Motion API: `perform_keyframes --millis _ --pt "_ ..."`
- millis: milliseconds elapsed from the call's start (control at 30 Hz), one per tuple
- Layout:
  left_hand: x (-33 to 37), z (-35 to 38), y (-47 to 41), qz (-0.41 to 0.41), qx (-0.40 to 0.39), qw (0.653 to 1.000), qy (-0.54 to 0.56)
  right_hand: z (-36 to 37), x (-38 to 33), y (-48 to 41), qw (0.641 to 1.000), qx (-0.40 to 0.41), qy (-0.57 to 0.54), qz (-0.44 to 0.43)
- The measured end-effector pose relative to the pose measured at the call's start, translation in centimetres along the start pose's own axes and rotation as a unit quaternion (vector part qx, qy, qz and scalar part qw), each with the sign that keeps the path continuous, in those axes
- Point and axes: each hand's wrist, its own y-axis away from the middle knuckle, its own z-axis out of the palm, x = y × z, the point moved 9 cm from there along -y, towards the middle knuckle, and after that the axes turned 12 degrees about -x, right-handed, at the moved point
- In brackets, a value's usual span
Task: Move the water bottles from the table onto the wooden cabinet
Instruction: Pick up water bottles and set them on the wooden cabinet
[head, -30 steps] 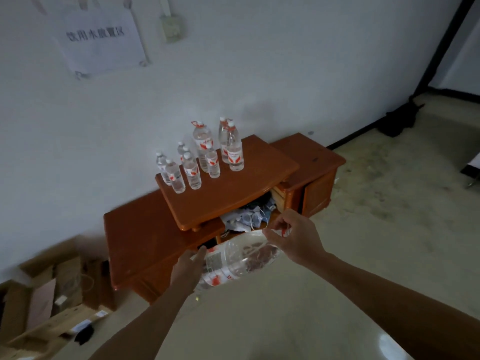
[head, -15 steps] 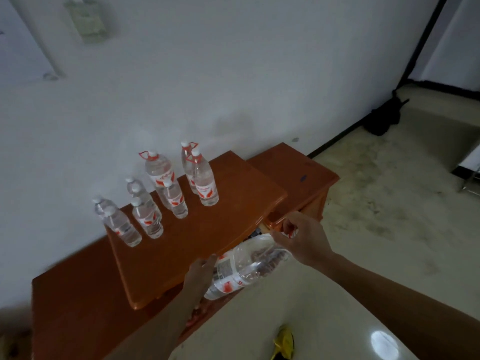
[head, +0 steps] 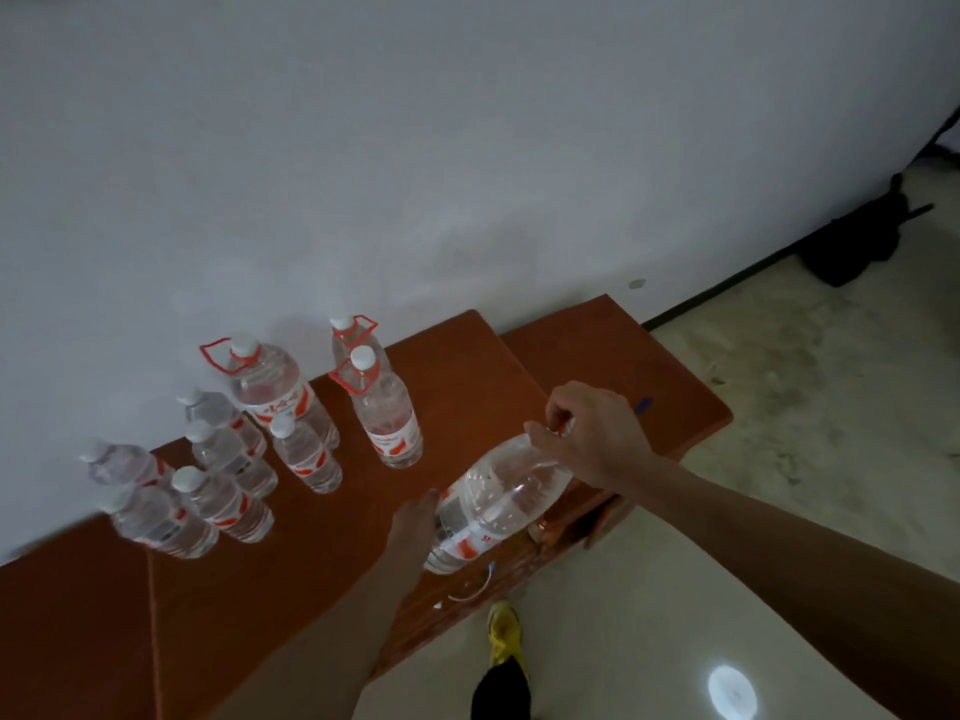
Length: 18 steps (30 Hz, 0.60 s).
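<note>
Clear plastic, the large water bottle [head: 498, 501] hangs tilted over the front edge of the wooden cabinet [head: 452, 397]. Pinching its neck with curled fingers is the right grip [head: 587, 439]; the left grip [head: 415, 519] cups its lower end. Toward the back-left edge, other bottles [head: 306, 454] stand upright.

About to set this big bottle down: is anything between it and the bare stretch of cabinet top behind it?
Nothing visible. The held bottle, tilted between left hand and right hand, hangs over the cabinet top at its front edge; the standing bottles cluster further left.
</note>
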Motion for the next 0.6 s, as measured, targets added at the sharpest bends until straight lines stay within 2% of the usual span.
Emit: perform_keyframes --millis 133,267,433,600 --pt "1.8 0.6 -6.5 -0.037 -0.018 0.994 0.097 1.3 1.4 -7.4 0.998 -0.028 0.045 -0.026" --pt "4.8 1.3 -14.1 -0.059 -0.029 0.974 0.218 3.1 2.5 -15.9 0.990 -0.050 0.111 -0.072" --pt "7.8 1.6 -19.0 -0.109 -0.040 0.978 0.173 6.1 2.6 -22.5 0.976 -0.071 0.144 -0.150" --pt "11.3 1.4 -22.8 -0.077 -0.039 0.973 0.213 9.2 3.4 -27.0 0.966 -0.100 0.151 -0.184"
